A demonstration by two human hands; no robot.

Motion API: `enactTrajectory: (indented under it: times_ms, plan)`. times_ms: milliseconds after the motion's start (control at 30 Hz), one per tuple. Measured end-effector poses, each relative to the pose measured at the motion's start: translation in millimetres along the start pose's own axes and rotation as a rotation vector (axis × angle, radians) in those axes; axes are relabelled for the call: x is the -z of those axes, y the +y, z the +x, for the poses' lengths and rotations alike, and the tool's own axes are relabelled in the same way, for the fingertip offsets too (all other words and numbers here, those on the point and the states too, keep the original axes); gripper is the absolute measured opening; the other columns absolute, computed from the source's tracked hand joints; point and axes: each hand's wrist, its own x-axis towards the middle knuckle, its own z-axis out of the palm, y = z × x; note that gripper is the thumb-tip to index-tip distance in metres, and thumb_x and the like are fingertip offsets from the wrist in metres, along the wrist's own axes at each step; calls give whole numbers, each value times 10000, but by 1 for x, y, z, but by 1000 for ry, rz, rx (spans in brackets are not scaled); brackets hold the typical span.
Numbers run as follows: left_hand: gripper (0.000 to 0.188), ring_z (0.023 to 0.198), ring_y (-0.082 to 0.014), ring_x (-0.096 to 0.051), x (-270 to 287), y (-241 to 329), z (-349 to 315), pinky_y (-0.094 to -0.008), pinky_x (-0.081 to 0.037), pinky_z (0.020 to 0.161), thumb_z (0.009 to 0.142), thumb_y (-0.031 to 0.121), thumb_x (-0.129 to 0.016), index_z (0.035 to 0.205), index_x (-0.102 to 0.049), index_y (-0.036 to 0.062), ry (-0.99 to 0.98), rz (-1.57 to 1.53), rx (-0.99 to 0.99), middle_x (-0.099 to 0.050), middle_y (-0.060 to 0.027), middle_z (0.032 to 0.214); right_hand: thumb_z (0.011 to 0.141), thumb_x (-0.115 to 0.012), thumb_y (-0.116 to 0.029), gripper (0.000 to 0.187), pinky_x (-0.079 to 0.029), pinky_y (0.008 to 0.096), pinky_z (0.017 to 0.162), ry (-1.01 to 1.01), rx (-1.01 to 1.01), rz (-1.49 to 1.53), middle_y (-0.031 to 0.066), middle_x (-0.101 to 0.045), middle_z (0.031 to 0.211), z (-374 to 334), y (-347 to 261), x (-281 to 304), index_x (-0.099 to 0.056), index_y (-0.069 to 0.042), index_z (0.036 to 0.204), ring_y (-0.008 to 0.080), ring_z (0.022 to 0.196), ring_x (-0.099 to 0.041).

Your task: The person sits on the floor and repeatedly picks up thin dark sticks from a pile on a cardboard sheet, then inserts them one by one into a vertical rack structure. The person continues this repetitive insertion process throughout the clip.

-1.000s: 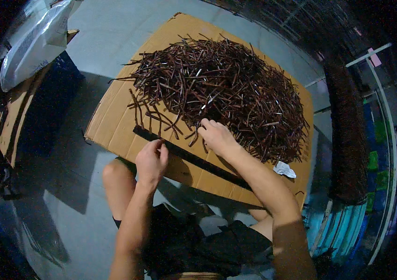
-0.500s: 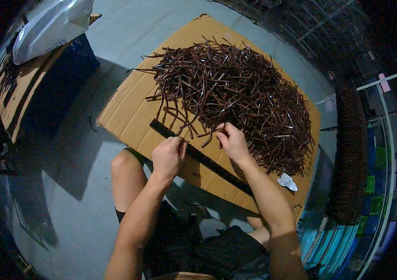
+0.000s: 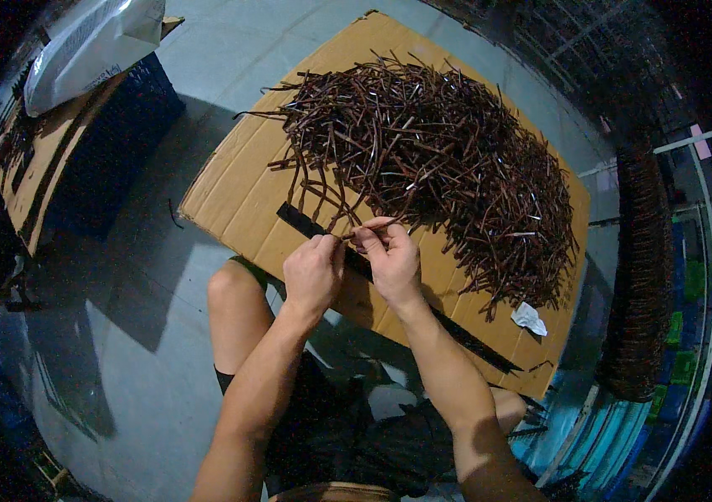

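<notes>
A long, narrow black strip point(image 3: 474, 341) lies slantwise along the near edge of a cardboard sheet. Several brown strands point(image 3: 293, 177) rise from its far-left end, bent and crossing one another. My left hand point(image 3: 312, 276) is closed, its fingertips pinching the strip among the strands. Right beside it, my right hand point(image 3: 393, 266) pinches a thin brown strand at the strip's edge. The two sets of fingertips nearly touch and hide just how the strand meets the strip. Beyond both hands spreads a large heap of loose brown strands point(image 3: 431, 151).
The cardboard sheet point(image 3: 226, 197) carries the heap, with a crumpled white scrap point(image 3: 529, 319) at its right. On the left, a blue crate point(image 3: 134, 151) stands under cardboard and a white plastic bag point(image 3: 92, 54). A rack holding a dark bristly bundle point(image 3: 630, 276) is at right.
My right hand has moved left from the heap's edge to meet my left hand, bringing a brown strand to the strip. My left hand stays at the strip. The view has shifted slightly.
</notes>
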Motion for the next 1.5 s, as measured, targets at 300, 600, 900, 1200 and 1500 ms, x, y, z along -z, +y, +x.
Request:
enactTrajectory:
  times_ms: [300, 600, 900, 1200, 1500]
  plan:
    - [124, 649, -306, -570, -14, -15, -4, -392, -460, 568, 809, 149, -597, 746, -548, 55, -36, -42, -8, -551, -112, 685, 879, -590, -80, 78, -479, 250, 726, 11, 13, 2, 55, -638, 836, -1, 6, 2, -582, -15, 922, 117, 772, -594]
    - [141, 657, -307, -574, -15, -13, -4, -398, -462, 570, 819, 164, -591, 738, -540, 60, -59, 30, 15, -558, -113, 692, 882, -589, -74, 108, -493, 248, 748, -85, 108, -168, 63, -654, 874, 0, 3, 6, -593, 17, 940, 114, 810, -607]
    - [137, 664, -299, -588, 13, 8, 6, -396, -467, 565, 810, 188, -610, 757, -569, 69, 20, 248, 24, -579, -109, 702, 813, -630, -81, 194, -481, 273, 723, -521, -30, -537, 73, -651, 841, 36, -46, 10, -616, 31, 970, 139, 774, -602]
    - [110, 655, -317, -604, 21, -1, 15, -390, -484, 591, 802, 169, -605, 793, -629, 62, 118, 108, 106, -617, -128, 710, 907, -468, -324, 338, -437, 285, 403, -424, -353, -350, 113, -605, 644, 102, -2, -46, -546, 1, 858, 171, 444, -551]
    - [141, 704, -289, -604, 10, -8, 6, -370, -488, 618, 775, 173, -649, 842, -624, 51, -9, -59, 102, -603, -111, 762, 727, -607, -133, 141, -505, 410, 630, -319, -131, -1098, 203, -630, 748, 74, 15, -4, -594, 8, 731, 358, 689, -629]
